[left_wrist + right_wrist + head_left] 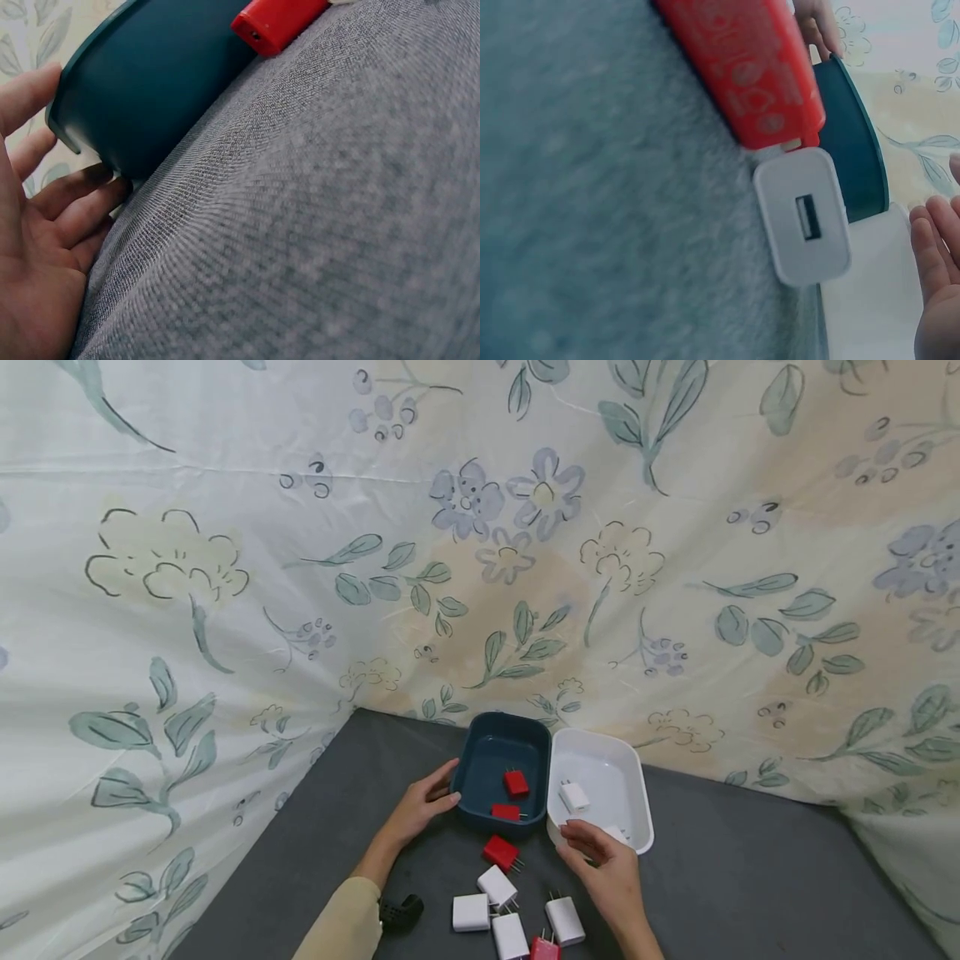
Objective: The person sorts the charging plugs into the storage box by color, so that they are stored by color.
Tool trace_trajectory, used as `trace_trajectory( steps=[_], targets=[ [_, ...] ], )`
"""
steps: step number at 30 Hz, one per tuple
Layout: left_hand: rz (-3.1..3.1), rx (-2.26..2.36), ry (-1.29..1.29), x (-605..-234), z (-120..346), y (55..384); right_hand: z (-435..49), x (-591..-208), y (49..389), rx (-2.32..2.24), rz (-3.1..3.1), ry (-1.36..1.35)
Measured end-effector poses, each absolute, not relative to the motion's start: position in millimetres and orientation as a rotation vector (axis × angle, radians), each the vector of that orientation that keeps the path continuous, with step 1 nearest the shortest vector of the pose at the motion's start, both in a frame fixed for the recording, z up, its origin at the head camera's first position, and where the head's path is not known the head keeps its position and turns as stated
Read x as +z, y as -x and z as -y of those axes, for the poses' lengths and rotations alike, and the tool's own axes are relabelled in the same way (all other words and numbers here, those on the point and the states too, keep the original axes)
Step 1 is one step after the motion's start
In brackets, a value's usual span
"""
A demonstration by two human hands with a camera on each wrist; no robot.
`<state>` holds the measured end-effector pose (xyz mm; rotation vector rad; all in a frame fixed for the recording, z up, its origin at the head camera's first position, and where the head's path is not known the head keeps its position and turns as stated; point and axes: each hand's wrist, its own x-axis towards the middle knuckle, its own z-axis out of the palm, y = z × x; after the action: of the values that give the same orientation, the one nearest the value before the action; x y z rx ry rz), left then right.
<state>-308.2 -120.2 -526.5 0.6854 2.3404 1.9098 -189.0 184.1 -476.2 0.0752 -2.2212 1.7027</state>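
Plug adapters lay left of the relaxed, empty right grip at the white bin; the left grip, unclenched, touched the blue bin, best steadied lightly.

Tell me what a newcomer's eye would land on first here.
Probably the two bright red plugs inside the dark blue box, which stands just left of the white box. Next come the loose red and white plugs on the gray surface in front of the boxes. Behind it all, the flowered cloth fills most of the head view.
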Motion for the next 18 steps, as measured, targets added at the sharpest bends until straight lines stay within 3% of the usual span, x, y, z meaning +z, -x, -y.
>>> trace_trajectory(
  steps=[18],
  targets=[
    [-2.239, 1.861, -0.704, -492.4, 122.0, 289.7, -199.3, -488.0, 174.3, 1.695, 2.278, -0.055]
  ],
)
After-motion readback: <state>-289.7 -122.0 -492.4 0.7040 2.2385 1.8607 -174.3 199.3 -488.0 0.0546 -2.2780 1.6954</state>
